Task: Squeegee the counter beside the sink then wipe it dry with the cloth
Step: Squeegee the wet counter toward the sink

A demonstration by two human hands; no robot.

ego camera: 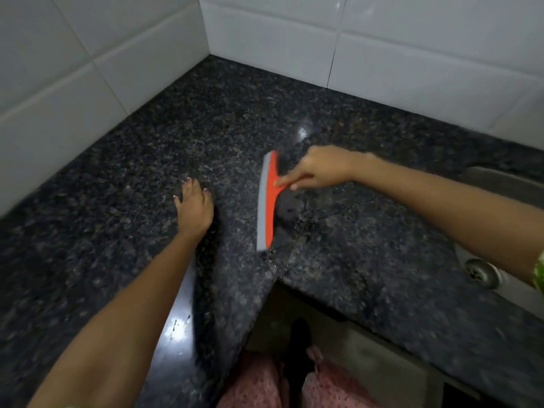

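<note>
Near the desk [123,160] front edge, our right hand [321,169] fingers grip the squeegee [266,201]; left hand [194,209] rests flat, fingers straight. Water may spill over the edge.

left hand [194,209]: flat, fingers spread | right hand [319,167]: grip closed, arm outstretched

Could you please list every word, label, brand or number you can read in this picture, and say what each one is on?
None: no readable text shows anywhere.
Squeegee, held by the right hand: plain orange and grey, no visible brand.
Counter, tiles, sink: unmarked.
Left hand rests on the counter, covering no label that can be seen.
</note>
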